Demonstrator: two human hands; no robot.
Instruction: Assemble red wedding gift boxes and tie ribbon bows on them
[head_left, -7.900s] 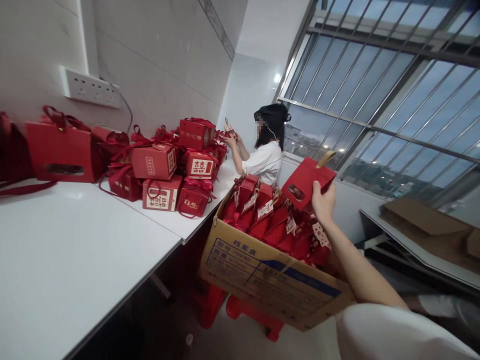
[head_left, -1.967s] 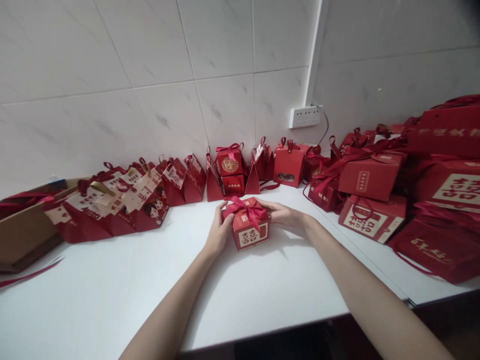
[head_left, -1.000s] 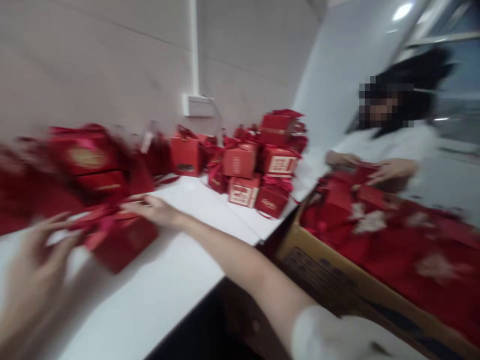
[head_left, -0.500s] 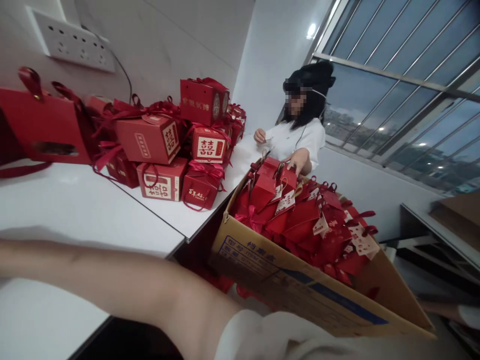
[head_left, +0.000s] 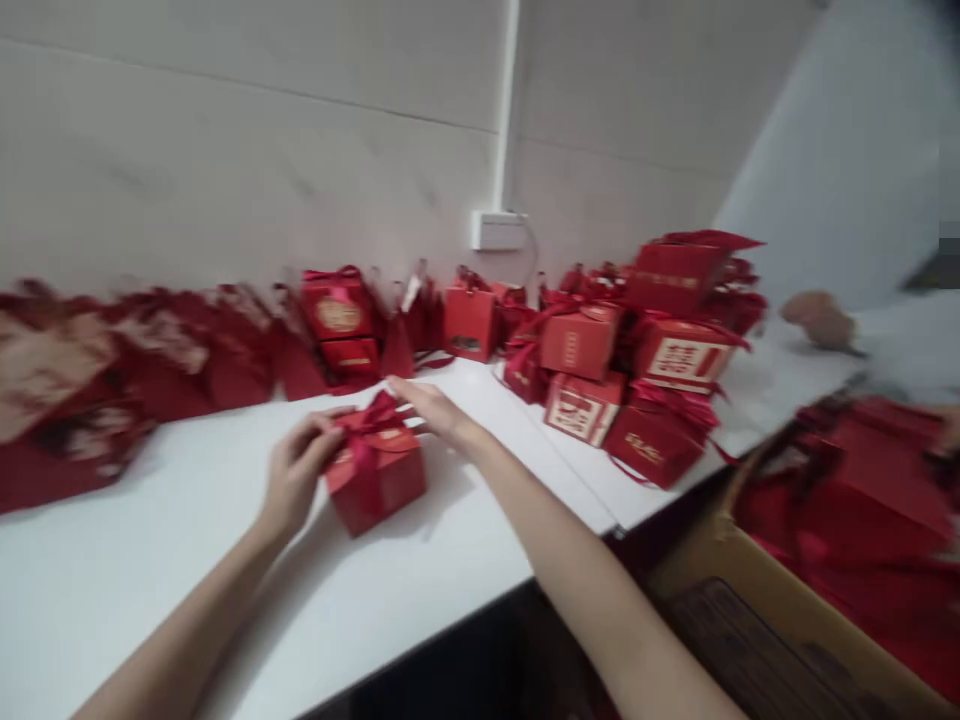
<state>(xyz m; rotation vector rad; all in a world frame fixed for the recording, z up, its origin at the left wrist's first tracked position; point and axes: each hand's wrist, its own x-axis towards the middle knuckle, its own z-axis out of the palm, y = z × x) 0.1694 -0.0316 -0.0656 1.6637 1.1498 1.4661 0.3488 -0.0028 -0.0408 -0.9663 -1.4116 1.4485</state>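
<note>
On the white table in front of me sits a red gift box (head_left: 379, 485) with a dark red ribbon bow on top. My left hand (head_left: 300, 465) holds its upper left side, thumb and fingers curled at the edge. Across the box, my right hand (head_left: 435, 410) is at the upper right corner beside the bow, its fingers stretched out and slightly apart. Motion blur hides whether those right fingertips touch the ribbon.
Several red gift boxes (head_left: 581, 340) are stacked at the right of the white table (head_left: 465, 520). More red bags and boxes (head_left: 240, 345) line the wall. A cardboard carton (head_left: 810, 620) with red boxes stands beyond the right edge, near another person's hand (head_left: 821, 318).
My view has swung left from the carton and the other person to the table. Both my hands now show at a red gift box; earlier only one of my arms was visible.
</note>
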